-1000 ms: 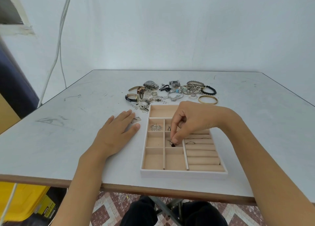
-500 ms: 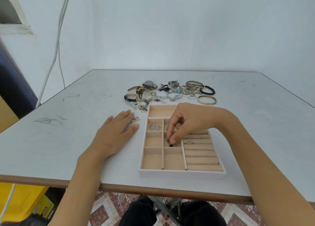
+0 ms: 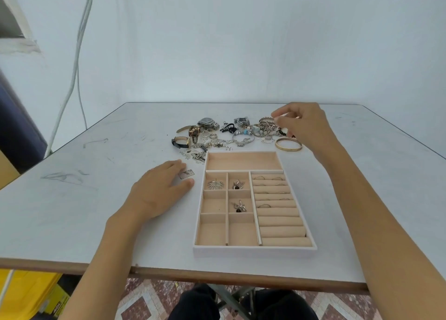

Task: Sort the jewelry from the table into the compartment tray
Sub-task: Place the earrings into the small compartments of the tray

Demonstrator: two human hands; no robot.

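Note:
The beige compartment tray (image 3: 253,249) lies on the grey table in front of me. Its small compartments hold a fan-shaped silver brooch (image 3: 215,184) and two dark-stoned earrings (image 3: 239,206); thin rings (image 3: 268,178) sit in the ring rolls on the right. Beyond the tray is the jewelry pile (image 3: 226,136), with watches, chains, bracelets and a gold bangle (image 3: 289,144). My right hand (image 3: 301,126) hovers over the pile's right end, its fingers loosely curled above the bracelets, and I see nothing between them. My left hand (image 3: 159,192) rests flat on the table left of the tray, beside a small rectangular pendant (image 3: 186,174).
The table's near edge (image 3: 217,275) runs just below the tray. A white cable (image 3: 77,66) hangs down the wall at the left. A yellow box (image 3: 26,293) stands on the floor under the table's left corner.
My right hand has left the tray's middle compartment, where an earring now lies, and has moved up and to the right over the jewelry pile. My left hand has stayed put.

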